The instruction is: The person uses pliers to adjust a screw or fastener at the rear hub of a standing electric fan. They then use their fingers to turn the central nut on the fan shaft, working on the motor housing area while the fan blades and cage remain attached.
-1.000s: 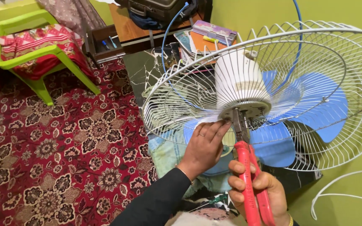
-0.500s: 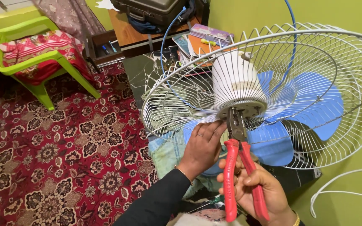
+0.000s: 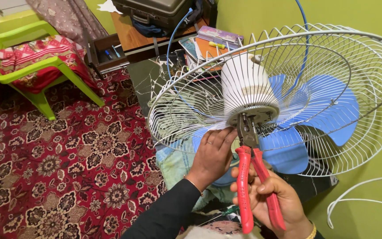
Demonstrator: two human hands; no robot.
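Green plastic chair [image 3: 32,66] far left, red patterned cloth [image 3: 36,55] on seat; red floral carpet [image 3: 58,168] below. Left hand [image 3: 213,155] centre, fingers curled together, tips touching white wire fan guard [image 3: 177,110] at motor hub edge. White ribbed motor housing [image 3: 244,84] inside guard. Right hand [image 3: 275,199] closed around red-handled pliers [image 3: 250,177], pliers nose up against hub underside. Blue fan blades [image 3: 328,110] behind guard, right. Green wall [image 3: 376,17] beyond.

Red-handled pliers [image 3: 255,177] at fan motor [image 3: 248,90]
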